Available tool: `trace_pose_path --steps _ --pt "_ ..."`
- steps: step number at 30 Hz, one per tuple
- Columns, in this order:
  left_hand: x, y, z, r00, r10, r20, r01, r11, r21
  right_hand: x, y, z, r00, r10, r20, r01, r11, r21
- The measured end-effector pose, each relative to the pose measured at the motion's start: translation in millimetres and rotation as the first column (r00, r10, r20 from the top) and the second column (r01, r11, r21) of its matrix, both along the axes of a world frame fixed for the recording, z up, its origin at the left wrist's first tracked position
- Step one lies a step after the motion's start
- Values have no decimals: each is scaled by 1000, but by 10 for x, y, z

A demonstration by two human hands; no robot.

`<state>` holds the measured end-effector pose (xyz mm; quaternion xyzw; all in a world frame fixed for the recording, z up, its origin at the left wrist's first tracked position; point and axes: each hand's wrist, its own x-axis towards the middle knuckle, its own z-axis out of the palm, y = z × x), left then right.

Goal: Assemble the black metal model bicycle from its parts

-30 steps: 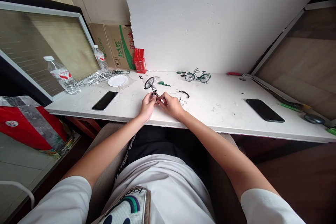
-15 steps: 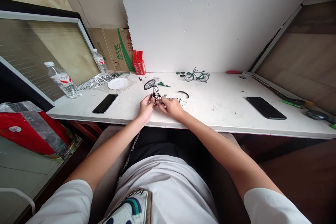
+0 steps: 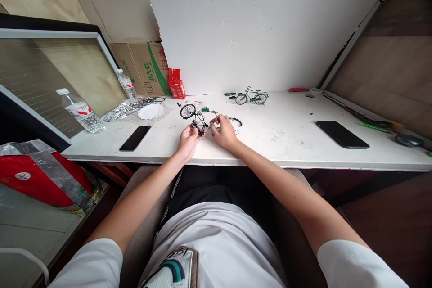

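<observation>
My left hand [image 3: 189, 139] grips a small black model bicycle [image 3: 200, 128] between thumb and fingers, just above the white desk. One spoked wheel [image 3: 188, 111] shows at its far end, tipped up to the left. To the right of the model is my right hand [image 3: 224, 132], with thumb and fingertips pinched together; whatever is between them is hidden or too small to name. Beyond the hands lies a green part [image 3: 206, 110]. A black curved piece [image 3: 236, 121] rests on the desk just right of my right hand, and small bits there are partly covered by it.
A green model bicycle [image 3: 251, 96] stands at the back of the desk [image 3: 280, 144]. Phones lie left [image 3: 135, 138] and right [image 3: 342, 134]. Also at left are a white plate [image 3: 150, 111], clear bottles [image 3: 81, 111], plastic sprues [image 3: 124, 110] and a red box [image 3: 177, 84].
My right hand has moved away from the model bicycle, up and slightly right, its fingers lifting. My left hand still holds the model, whose wheel end now sits slightly farther left.
</observation>
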<state>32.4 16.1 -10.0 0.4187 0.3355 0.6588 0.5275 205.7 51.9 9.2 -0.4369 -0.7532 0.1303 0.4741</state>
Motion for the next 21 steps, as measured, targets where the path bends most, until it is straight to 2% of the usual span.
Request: trace_pose_path --steps 3,8,11,16,21 --pt "-29 -15 41 998 -63 25 64 997 -46 6 68 -56 996 81 -20 -81 997 17" --pt "-94 -3 73 985 -148 92 159 980 -123 7 122 -91 970 208 -128 -221 971 -93" --pt "-119 11 72 983 -153 99 165 977 -135 -1 112 -66 940 257 -223 -281 956 -86" --pt "-111 27 60 987 -150 65 158 977 -143 -23 91 -19 900 255 -355 -296 953 -66" --pt "-60 21 44 994 -110 11 110 984 -142 -23 29 53 869 274 -413 -313 949 -29"
